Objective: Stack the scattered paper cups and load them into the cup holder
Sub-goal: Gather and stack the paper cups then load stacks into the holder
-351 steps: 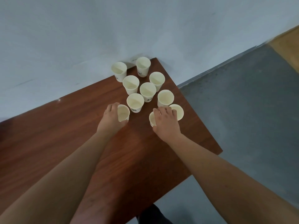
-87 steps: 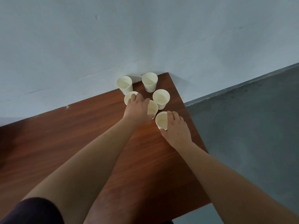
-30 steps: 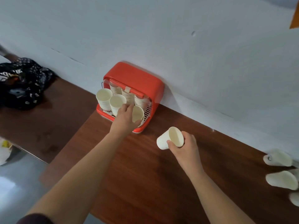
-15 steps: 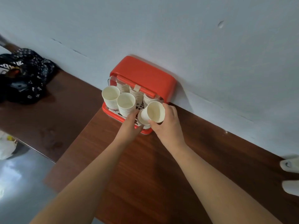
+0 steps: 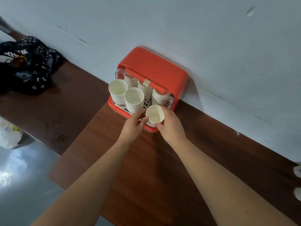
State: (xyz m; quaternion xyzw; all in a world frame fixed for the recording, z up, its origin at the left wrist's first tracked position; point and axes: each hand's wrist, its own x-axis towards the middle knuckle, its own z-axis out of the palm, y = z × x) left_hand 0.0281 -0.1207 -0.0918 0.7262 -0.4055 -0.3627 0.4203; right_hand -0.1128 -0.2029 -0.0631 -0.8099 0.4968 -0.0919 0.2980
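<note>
A paper cup (image 5: 155, 114) is being gripped by the left hand (image 5: 132, 127) and the right hand (image 5: 171, 128) at the front of the cup holder (image 5: 154, 69).

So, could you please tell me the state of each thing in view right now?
cup holder: front open, stacks of cups inside.
paper cup: upright, mouth up, held at the holder's front right corner.
left hand: fingers curled against the cup's left side.
right hand: grips the cup's right side.
front stacks: two, upright in the holder.
loose cups: at the right edge, cut off.
black bag: slumped, far left.
</note>
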